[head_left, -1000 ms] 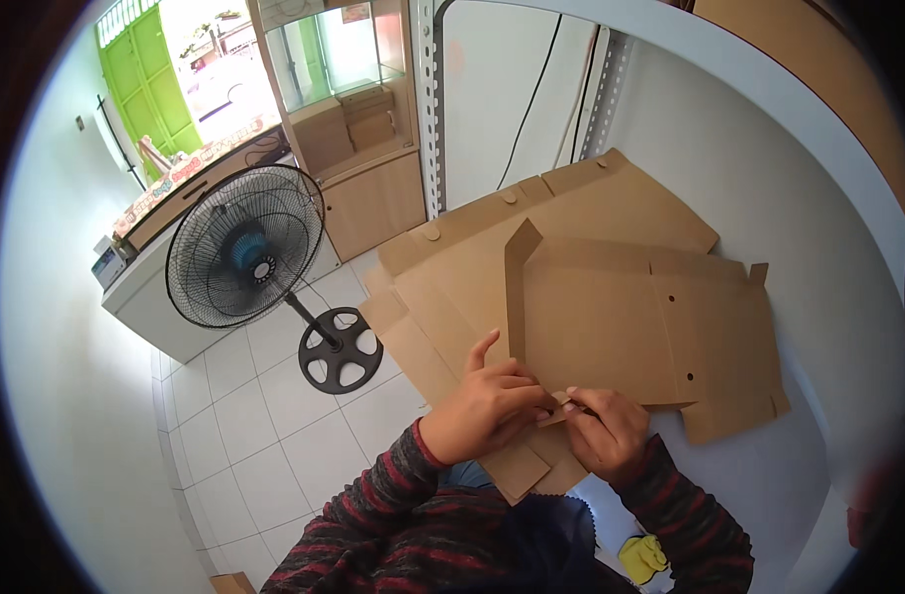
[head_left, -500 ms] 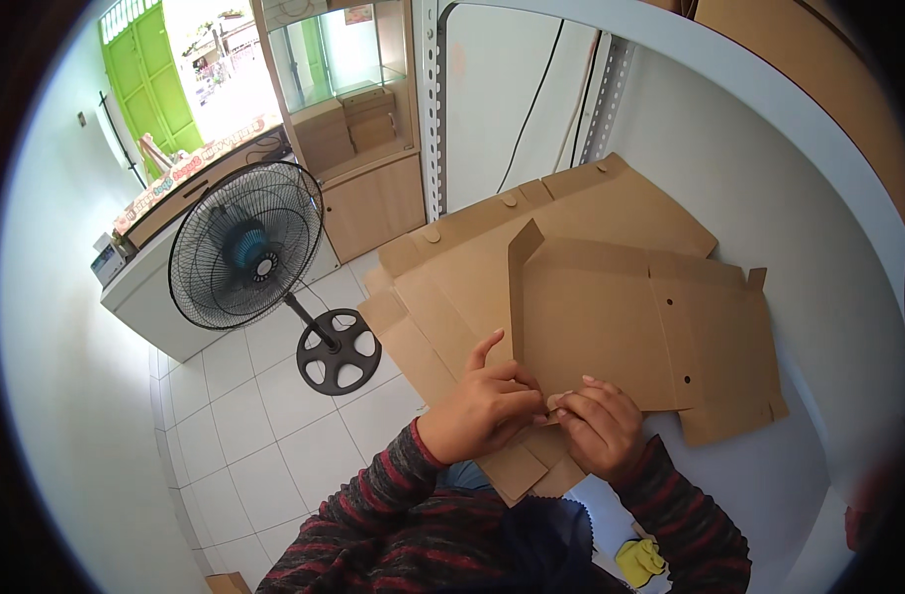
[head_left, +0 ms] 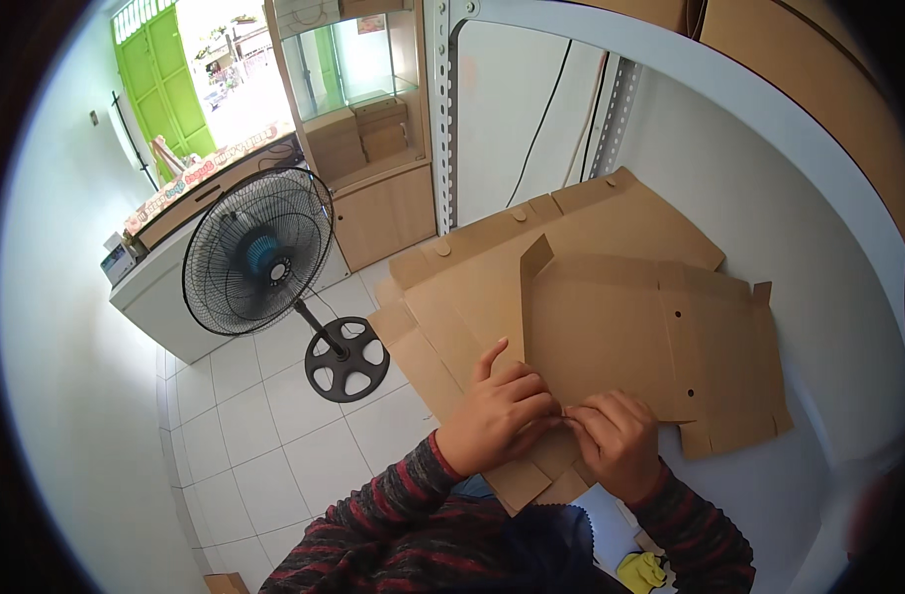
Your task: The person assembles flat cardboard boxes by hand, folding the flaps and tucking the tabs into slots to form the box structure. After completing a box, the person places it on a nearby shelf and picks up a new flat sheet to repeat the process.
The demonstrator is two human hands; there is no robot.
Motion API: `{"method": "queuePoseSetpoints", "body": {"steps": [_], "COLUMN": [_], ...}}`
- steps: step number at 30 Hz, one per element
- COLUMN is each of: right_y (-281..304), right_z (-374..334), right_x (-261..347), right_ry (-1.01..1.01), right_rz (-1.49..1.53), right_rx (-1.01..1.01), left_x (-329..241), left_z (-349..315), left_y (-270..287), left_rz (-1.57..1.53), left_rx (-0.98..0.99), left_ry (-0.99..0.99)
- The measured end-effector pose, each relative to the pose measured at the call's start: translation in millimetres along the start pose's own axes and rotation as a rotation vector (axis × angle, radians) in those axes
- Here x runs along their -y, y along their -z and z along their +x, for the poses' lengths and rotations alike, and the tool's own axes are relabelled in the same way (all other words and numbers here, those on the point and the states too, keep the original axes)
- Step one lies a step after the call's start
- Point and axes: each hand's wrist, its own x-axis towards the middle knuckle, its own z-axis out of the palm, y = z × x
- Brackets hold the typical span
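Observation:
A brown cardboard box blank lies partly folded in front of me, its left flap standing up and two small dark holes on its right panel. At its near left corner, my left hand is closed, thumb and fingers pinched, with the index finger raised. My right hand is closed beside it, and the fingertips of both hands meet at the blank's near edge. The exact bit of cardboard in the pinch is hidden by the fingers. Under this blank lie more flat cardboard sheets with slots and round tabs.
A black standing fan is on the tiled floor at left, before a wooden cabinet and a white counter. A metal shelf frame curves overhead at right. Near my lap lies a yellow cloth-like thing.
The whole view has shifted slightly right and down. Both hands stay pinched at the blank's near corner, with the right wrist turned a little and its fingers more bunched.

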Motion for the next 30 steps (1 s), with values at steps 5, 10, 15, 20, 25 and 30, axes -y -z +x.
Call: {"method": "queuePoseSetpoints", "body": {"steps": [5,10,15,20,25,30], "right_y": [-4.8,-4.5,-13.7,-13.7,3.2,61.6], "right_z": [-5.3,-4.5,-7.3,-10.5,-6.1,-39.3], "right_x": [-4.7,-1.3,-10.0,-14.9,-4.6,-12.8], "right_ry": [0.029,0.011,0.055,0.091,0.057,-0.197], "right_rz": [-0.02,-0.097,-0.077,-0.109,-0.239,-0.275], "right_rx": [0.029,0.016,0.022,0.026,-0.168,-0.248], "left_x": [-0.5,1.3,-0.9,1.4,0.0,-6.0], "left_z": [2.0,1.8,-0.5,-2.5,-3.0,4.1], "left_y": [-6.1,-16.4,-24.5,-29.6,-19.5,-0.2], "left_rz": [-0.012,-0.004,0.054,0.034,-0.001,-0.002], "left_rx": [0.026,0.034,0.007,-0.019,-0.029,0.004], "left_ry": [-0.019,0.001,0.021,0.019,0.028,-0.032]}}
